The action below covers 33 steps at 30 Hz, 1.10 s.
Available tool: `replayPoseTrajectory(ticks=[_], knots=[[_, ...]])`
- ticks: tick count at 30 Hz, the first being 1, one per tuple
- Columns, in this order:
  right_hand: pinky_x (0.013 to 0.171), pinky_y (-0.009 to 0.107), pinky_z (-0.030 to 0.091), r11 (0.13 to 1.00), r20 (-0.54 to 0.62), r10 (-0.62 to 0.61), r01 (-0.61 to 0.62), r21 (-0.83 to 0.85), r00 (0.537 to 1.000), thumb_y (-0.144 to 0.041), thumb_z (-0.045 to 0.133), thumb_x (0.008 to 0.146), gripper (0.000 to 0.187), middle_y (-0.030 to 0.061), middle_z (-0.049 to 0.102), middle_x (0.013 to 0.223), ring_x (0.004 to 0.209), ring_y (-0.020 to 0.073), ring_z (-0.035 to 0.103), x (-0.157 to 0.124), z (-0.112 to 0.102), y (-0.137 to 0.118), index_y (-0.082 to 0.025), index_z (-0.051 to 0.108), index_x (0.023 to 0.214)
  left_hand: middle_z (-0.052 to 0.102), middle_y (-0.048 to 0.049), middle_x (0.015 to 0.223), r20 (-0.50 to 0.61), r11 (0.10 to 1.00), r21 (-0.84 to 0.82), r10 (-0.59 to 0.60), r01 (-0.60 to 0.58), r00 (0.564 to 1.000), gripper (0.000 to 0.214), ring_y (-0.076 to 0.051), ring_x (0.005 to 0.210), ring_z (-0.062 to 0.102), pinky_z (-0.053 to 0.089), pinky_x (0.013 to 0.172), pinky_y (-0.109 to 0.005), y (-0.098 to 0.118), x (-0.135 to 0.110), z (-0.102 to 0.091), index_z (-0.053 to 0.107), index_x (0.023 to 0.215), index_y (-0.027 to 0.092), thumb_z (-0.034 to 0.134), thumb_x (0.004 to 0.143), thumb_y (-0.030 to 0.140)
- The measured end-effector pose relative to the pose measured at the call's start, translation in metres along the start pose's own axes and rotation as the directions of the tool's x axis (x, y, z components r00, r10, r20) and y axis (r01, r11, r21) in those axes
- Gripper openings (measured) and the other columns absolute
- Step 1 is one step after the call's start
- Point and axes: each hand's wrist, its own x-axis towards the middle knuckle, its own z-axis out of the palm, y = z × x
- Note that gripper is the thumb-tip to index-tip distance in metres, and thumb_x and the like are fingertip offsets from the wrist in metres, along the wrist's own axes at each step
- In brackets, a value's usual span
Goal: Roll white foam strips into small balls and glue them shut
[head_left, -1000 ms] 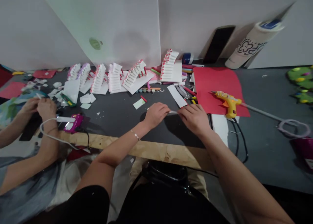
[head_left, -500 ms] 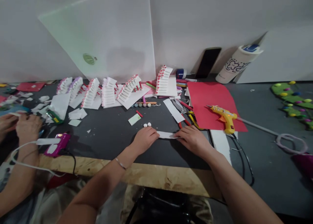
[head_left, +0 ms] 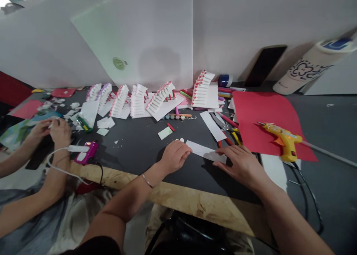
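A long white paper strip lies on the dark table top in front of me. My left hand is curled with its fingertips pinching the strip's left end. My right hand lies flat over the strip's right end, fingers stretched out and pressing it down. Two small white round bits sit just beyond my left hand.
Several folded white paper stair models stand at the back. A red sheet with a yellow glue gun lies to the right, pens and scissors between. A neighbour's hands work at left near a pink glue gun.
The strip, held up between both hands a second ago, now lies on the table. My right hand has flattened onto it. The camera view has shifted.
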Motion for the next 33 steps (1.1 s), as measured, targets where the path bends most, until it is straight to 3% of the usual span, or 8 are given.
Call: replayPoseTrajectory(ticks=[6,13,17,20,25,28,31,33], knots=[[0.063,0.031,0.039,0.998,-0.136,0.054,-0.051,0.028,0.989,-0.028,0.044,0.095,0.015,0.0012,0.058,0.065,0.06,0.0186,0.056,-0.001,-0.005,-0.002,-0.023,0.049,0.081,0.052,-0.0037,0.059,0.019,0.999,0.046,0.028,-0.028,0.999,0.047,-0.016,0.062,0.047,0.041,0.063,-0.031,0.005,-0.003,0.003,0.045,0.063,0.021,0.019,0.1,0.031],[0.062,0.031,0.042,0.996,-0.16,-0.028,0.041,0.082,0.987,-0.031,0.044,0.096,0.017,0.0023,0.063,0.067,0.06,0.0184,0.059,0.001,-0.003,-0.005,-0.025,0.05,0.081,0.055,-0.0046,0.066,0.09,0.999,0.014,-0.03,0.029,0.995,0.053,-0.017,0.07,0.052,0.04,0.072,-0.032,0.007,-0.004,0.001,0.047,0.068,0.02,0.015,0.101,0.047],[0.057,0.029,0.044,0.976,-0.135,0.175,-0.154,0.155,0.975,-0.043,0.043,0.096,0.027,0.0034,0.069,0.072,0.063,0.0195,0.064,-0.002,-0.002,-0.01,-0.025,0.06,0.085,0.062,-0.0068,0.081,0.042,0.996,-0.082,-0.032,0.036,0.999,0.041,-0.016,0.083,0.056,0.04,0.084,-0.031,0.011,-0.003,0.002,0.05,0.081,0.019,0.019,0.102,0.035],[0.053,0.028,0.043,0.922,-0.028,0.349,-0.338,0.187,0.937,-0.052,0.043,0.093,0.036,0.0027,0.072,0.075,0.062,0.0191,0.067,-0.006,-0.007,-0.016,-0.025,0.067,0.091,0.062,-0.004,0.074,0.048,1.0,-0.031,0.007,-0.005,0.999,0.041,-0.014,0.077,0.055,0.039,0.084,-0.031,0.007,-0.003,0.003,0.05,0.073,0.019,0.026,0.102,0.036],[0.055,0.027,0.043,0.863,0.081,0.36,-0.365,0.348,0.929,-0.052,0.046,0.091,0.038,0.0024,0.069,0.069,0.058,0.0165,0.063,-0.007,-0.016,-0.028,-0.024,0.065,0.075,0.064,-0.0008,0.069,-0.003,0.988,0.149,-0.029,0.03,1.0,0.045,-0.014,0.074,0.056,0.034,0.087,-0.035,0.006,0.003,-0.006,0.055,0.064,0.018,0.04,0.098,0.044],[0.055,0.027,0.044,0.702,0.15,0.433,-0.437,0.562,0.889,-0.054,0.049,0.089,0.041,0.0013,0.062,0.059,0.053,0.0141,0.057,-0.002,-0.014,-0.035,-0.023,0.059,0.065,0.07,-0.0019,0.092,-0.106,0.983,0.15,-0.093,0.109,0.99,0.032,-0.013,0.086,0.06,0.031,0.095,-0.035,0.019,0.015,-0.016,0.066,0.091,0.021,0.038,0.101,0.032],[0.051,0.027,0.044,0.383,0.262,0.468,-0.461,0.801,0.844,-0.06,0.059,0.082,0.04,0.003,0.067,0.067,0.053,0.0139,0.057,0.004,-0.008,-0.036,-0.021,0.066,0.087,0.068,0.0019,0.077,-0.102,0.992,0.091,-0.077,0.086,0.992,0.032,-0.012,0.079,0.061,0.026,0.103,-0.037,0.034,0.029,-0.021,0.068,0.095,0.024,0.038,0.101,0.033],[0.046,0.025,0.042,0.239,0.334,0.46,-0.478,0.845,0.822,-0.059,0.062,0.08,0.044,0.0031,0.067,0.066,0.05,0.0125,0.055,0.007,-0.005,-0.034,-0.019,0.067,0.097,0.069,0.0015,0.079,-0.108,0.997,0.055,-0.053,0.059,0.993,0.031,-0.012,0.081,0.062,0.025,0.105,-0.037,0.041,0.036,-0.019,0.068,0.1,0.025,0.041,0.1,0.039]])
